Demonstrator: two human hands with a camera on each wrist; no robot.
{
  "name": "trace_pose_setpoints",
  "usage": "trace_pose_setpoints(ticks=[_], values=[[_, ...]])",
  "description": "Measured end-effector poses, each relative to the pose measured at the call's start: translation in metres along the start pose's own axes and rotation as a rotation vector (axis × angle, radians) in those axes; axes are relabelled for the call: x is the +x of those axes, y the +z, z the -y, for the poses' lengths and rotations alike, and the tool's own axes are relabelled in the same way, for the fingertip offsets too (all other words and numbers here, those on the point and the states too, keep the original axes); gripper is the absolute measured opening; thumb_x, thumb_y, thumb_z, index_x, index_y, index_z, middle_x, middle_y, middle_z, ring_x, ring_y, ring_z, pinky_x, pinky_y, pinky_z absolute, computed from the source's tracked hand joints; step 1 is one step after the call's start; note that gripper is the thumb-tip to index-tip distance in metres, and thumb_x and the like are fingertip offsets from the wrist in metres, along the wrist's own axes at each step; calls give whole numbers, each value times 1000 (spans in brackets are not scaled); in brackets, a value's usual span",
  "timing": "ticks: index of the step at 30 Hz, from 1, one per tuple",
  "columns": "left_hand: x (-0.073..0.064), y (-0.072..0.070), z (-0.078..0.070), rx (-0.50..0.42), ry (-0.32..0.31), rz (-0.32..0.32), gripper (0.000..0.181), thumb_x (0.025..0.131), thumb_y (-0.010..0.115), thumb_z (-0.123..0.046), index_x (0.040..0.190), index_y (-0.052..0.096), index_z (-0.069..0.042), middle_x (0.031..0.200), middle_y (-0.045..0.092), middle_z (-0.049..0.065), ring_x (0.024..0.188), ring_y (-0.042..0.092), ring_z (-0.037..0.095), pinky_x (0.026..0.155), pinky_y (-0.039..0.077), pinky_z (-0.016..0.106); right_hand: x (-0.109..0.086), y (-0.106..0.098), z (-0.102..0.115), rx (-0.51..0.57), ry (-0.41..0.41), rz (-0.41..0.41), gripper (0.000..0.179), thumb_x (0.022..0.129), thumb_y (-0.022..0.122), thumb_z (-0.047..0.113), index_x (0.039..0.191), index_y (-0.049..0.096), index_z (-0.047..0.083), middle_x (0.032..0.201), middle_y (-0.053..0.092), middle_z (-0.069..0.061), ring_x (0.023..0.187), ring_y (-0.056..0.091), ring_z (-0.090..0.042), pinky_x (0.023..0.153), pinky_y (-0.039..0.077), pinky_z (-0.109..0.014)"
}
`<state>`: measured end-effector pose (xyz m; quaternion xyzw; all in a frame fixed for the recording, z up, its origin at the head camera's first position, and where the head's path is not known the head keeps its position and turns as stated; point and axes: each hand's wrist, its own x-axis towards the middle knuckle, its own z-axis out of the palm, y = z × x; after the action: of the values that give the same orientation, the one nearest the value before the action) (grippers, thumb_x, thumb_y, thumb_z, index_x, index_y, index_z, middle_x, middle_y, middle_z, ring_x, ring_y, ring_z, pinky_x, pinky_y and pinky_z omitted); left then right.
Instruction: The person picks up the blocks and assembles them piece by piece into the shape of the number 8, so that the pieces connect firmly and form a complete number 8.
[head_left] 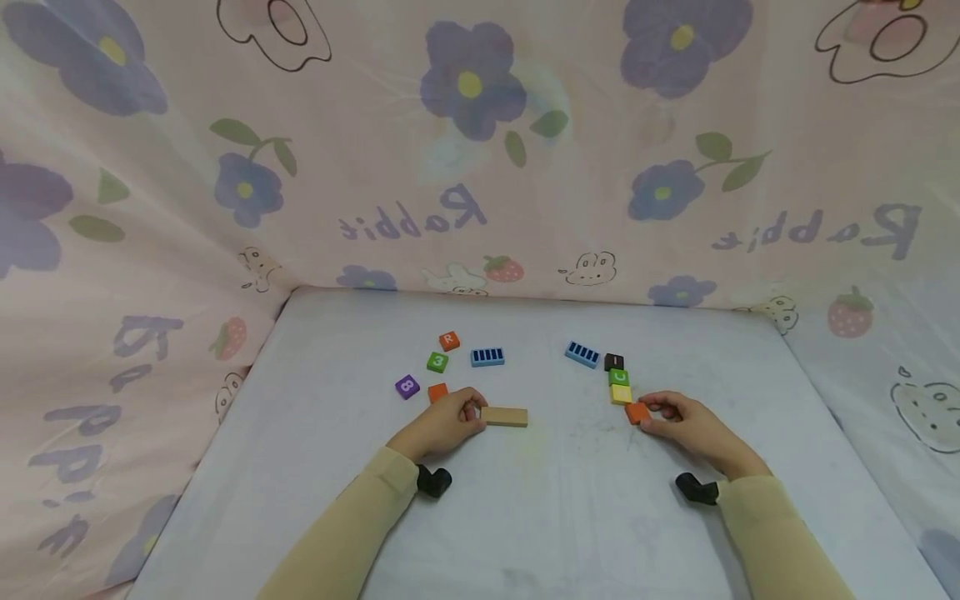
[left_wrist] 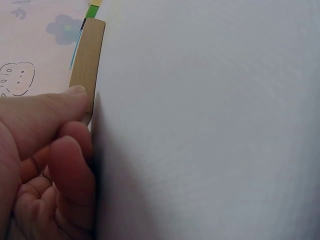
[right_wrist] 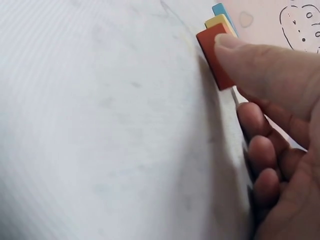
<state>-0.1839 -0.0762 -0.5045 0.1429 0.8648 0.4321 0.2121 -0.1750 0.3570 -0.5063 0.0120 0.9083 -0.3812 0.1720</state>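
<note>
My left hand (head_left: 442, 423) pinches one end of a plain wooden block (head_left: 506, 417). In the left wrist view the thumb lies on the face of the wooden block (left_wrist: 89, 60). Partly behind that hand lies an orange tile (head_left: 437, 391). On the right, my right hand (head_left: 693, 429) pinches an orange tile (head_left: 637, 413) between thumb and fingers. The right wrist view shows the thumb on the orange tile (right_wrist: 215, 56). Just beyond it, a yellow tile (head_left: 620, 394), a green tile (head_left: 618, 377) and a black tile (head_left: 613, 362) form a line.
A blue block with dark bars (head_left: 582, 354) sits at the back right, a similar blue block (head_left: 487, 357) near the middle. Left of that lie a red-orange R tile (head_left: 449, 341), a green 3 tile (head_left: 437, 362) and a purple 8 tile (head_left: 407, 387). Printed cloth (head_left: 525, 233) walls the white table (head_left: 570, 533).
</note>
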Motion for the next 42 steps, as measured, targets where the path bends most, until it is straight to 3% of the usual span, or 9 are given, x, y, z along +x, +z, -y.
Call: trace_pose_setpoints(ticks=[6, 14, 20, 25, 30, 35, 42], values=[[0, 0, -1, 1, -13, -1, 23, 94, 66, -27, 115, 58, -21, 84, 55, 1, 78, 52, 15, 68, 43, 30, -1, 2, 1, -28, 1, -16, 64, 81, 72, 53, 129, 55, 14, 126, 50, -13, 104, 42, -28, 84, 37, -41], [2, 1, 2, 26, -33, -2, 24, 93, 66, -30, 115, 59, -24, 85, 56, 1, 81, 54, 16, 71, 44, 31, 1, 4, -1, -76, -50, -56, 60, 79, 72, 57, 119, 59, 13, 119, 54, -12, 102, 46, -27, 85, 37, -43], [1, 2, 3, 21, -28, -4, 24, 93, 67, -30, 114, 59, -23, 85, 55, 1, 80, 53, 15, 69, 43, 31, -3, 2, 4, -99, -61, -64, 57, 81, 71, 56, 115, 60, 12, 112, 57, -10, 95, 47, -25, 78, 39, -39], [0, 2, 1, 14, -30, -2, 24, 93, 66, -29, 115, 59, -23, 85, 55, 1, 80, 53, 15, 69, 43, 31, -8, -2, 12, -101, -56, -71, 56, 82, 70, 55, 113, 59, 11, 98, 59, -6, 86, 50, -23, 71, 41, -35], [0, 1, 0, 15, -38, -8, 24, 93, 66, -28, 114, 58, -23, 85, 55, 1, 80, 53, 16, 69, 42, 31, -9, -2, 30, -40, -45, -67, 59, 79, 72, 57, 114, 58, 11, 96, 58, -7, 86, 50, -25, 69, 43, -34], [-1, 1, -1, 19, -40, -11, 24, 93, 67, -28, 115, 58, -23, 85, 55, 1, 80, 53, 16, 69, 43, 31, -5, 9, 54, 19, -106, -66, 56, 80, 74, 52, 113, 59, 9, 93, 57, -9, 84, 50, -25, 66, 44, -33], [0, 2, -1, -6, -32, -7, 23, 93, 67, -27, 114, 58, -22, 84, 54, 2, 79, 52, 17, 67, 41, 31, 15, 45, 79, 82, -179, -20, 50, 78, 78, 48, 110, 62, 13, 92, 61, -6, 82, 53, -24, 68, 46, -35]])
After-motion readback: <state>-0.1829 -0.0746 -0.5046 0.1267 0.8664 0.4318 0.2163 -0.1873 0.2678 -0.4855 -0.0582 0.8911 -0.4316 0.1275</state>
